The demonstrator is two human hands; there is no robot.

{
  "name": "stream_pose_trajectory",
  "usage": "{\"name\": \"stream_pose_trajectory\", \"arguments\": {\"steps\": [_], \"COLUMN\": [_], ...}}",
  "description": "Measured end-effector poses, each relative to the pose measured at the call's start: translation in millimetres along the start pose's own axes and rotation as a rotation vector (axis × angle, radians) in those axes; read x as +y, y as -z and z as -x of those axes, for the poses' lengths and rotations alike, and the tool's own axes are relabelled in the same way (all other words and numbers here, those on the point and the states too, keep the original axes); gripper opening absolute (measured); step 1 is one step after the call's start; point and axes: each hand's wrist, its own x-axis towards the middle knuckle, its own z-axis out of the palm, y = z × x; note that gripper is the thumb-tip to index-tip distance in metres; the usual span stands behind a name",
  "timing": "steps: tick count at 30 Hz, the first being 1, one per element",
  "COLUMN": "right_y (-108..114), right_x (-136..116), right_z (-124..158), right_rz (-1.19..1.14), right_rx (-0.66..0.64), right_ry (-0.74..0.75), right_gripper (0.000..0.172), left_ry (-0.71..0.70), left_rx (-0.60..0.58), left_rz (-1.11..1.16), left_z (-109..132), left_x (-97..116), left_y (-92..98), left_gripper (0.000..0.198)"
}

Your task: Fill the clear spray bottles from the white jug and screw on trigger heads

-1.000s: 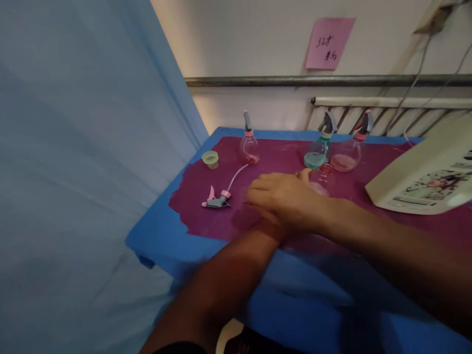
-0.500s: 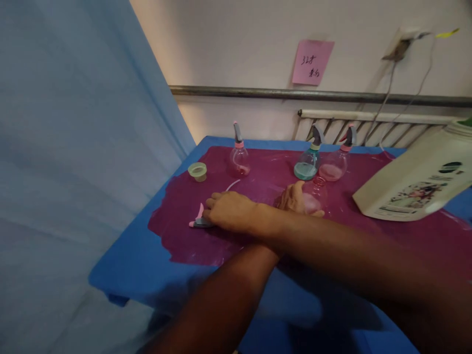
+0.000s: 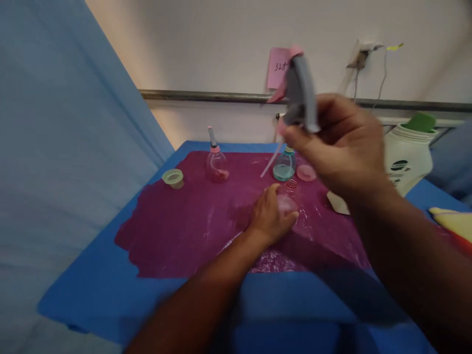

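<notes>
The work looks part done: a capped bottle (image 3: 217, 168) at centre-left wears its trigger head, while the clear spray bottle (image 3: 288, 202) in mid-frame has a bare neck. The left hand (image 3: 271, 214) grasps that bottle on the purple sheet (image 3: 177, 226); the right hand (image 3: 348, 147), upper right, grips a trigger sprayer (image 3: 303, 93), apart from it. The pink-liquid bottle's (image 3: 306, 172) top is hidden, so its fitting is unclear.

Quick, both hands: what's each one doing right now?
Left hand: closed around the side of the uncapped bottle.
Right hand: closed, holding the spray head in the air, its tube slanting down.
</notes>
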Motion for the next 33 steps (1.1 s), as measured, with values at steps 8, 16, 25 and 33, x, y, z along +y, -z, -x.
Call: {"name": "stream_pose_trajectory", "arguments": {"steps": [8, 16, 25, 33], "right_y": [54.2, 47.2, 29.8, 34.7], "right_x": [3.3, 47.9, 92.7, 99.1], "right_z": [9.2, 41.7, 85.0, 94.8], "right_rz": [0.009, -0.055, -0.187, -0.082], "right_rx": [0.123, -0.118, -0.088, -0.094], "right_ry": [-0.038, -0.206, -0.431, -0.344], "right_gripper": [0.016, 0.021, 0.035, 0.025], "left_ry": [0.044, 0.063, 0.061, 0.031], "left_rx": [-0.028, -0.04, -0.033, -0.028], "left_rz": [0.042, 0.057, 0.075, 0.079], "left_z": [3.6, 3.1, 4.1, 4.6], "left_x": [-0.8, 2.4, 3.5, 2.2], "left_y": [5.6, 7.9, 5.5, 4.3], "left_gripper": [0.088, 0.086, 0.09, 0.09]}}
